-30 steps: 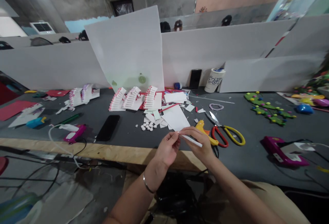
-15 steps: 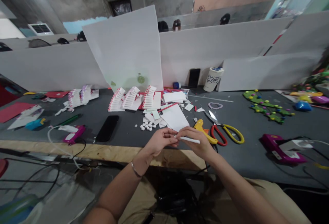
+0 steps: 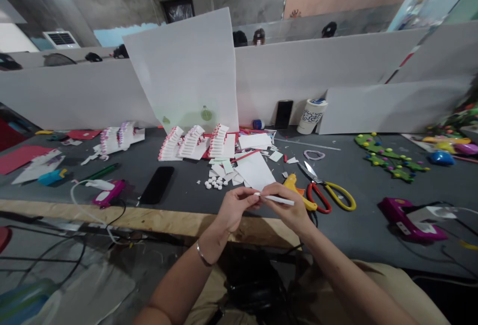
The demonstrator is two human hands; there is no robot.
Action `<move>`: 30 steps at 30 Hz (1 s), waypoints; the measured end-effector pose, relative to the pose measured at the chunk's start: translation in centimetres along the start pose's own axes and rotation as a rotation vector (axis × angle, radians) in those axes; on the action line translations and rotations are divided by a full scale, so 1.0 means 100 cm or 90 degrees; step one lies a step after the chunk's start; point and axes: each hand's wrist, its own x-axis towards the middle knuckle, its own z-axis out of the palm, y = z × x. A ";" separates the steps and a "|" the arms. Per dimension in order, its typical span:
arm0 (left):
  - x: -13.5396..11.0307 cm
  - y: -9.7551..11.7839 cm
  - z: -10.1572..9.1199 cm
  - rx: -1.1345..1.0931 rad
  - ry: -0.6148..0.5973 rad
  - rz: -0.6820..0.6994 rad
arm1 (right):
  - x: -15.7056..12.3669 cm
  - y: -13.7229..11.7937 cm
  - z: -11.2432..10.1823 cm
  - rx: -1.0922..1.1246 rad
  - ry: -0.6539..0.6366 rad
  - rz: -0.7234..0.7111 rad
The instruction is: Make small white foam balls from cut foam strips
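Both my hands meet over the table's wooden front edge (image 3: 149,218). My right hand (image 3: 289,208) grips a thin white paper strip (image 3: 278,199) that lies nearly level. My left hand (image 3: 235,205) pinches the strip's left end with thumb and fingertips. Just beyond the hands lie a white paper sheet (image 3: 256,169), a cluster of small white beads (image 3: 215,182) and a yellow glue gun (image 3: 297,190). Red-and-yellow-handled scissors (image 3: 328,193) lie to the right of it.
A black phone (image 3: 157,184) and a pink glue gun (image 3: 106,193) lie at left, another pink glue gun (image 3: 409,213) at right. Stacks of white-and-red paper pieces (image 3: 192,143), a paper cup (image 3: 311,115), a second phone (image 3: 284,114) and white foam boards (image 3: 186,66) stand behind. Green felt shapes (image 3: 388,158) lie far right.
The strip has tipped from a slant to nearly level and my hands shifted slightly; the left forearm has swung lower and leftward.
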 end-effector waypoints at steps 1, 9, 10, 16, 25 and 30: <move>0.000 -0.002 0.001 -0.020 0.006 0.006 | 0.000 0.001 0.000 -0.001 0.006 -0.001; 0.002 -0.014 0.011 -0.158 0.046 0.043 | -0.001 -0.003 0.004 -0.002 0.036 -0.003; 0.003 -0.014 0.011 -0.155 0.049 0.052 | -0.001 -0.004 0.003 0.008 0.027 0.014; 0.004 -0.014 -0.003 0.049 0.079 0.196 | 0.000 -0.008 0.000 0.161 -0.088 0.227; 0.001 -0.018 -0.011 0.235 0.027 0.311 | 0.004 -0.014 0.007 0.233 -0.114 0.443; 0.003 -0.033 0.001 0.036 0.052 0.210 | 0.003 -0.013 0.010 0.266 -0.103 0.468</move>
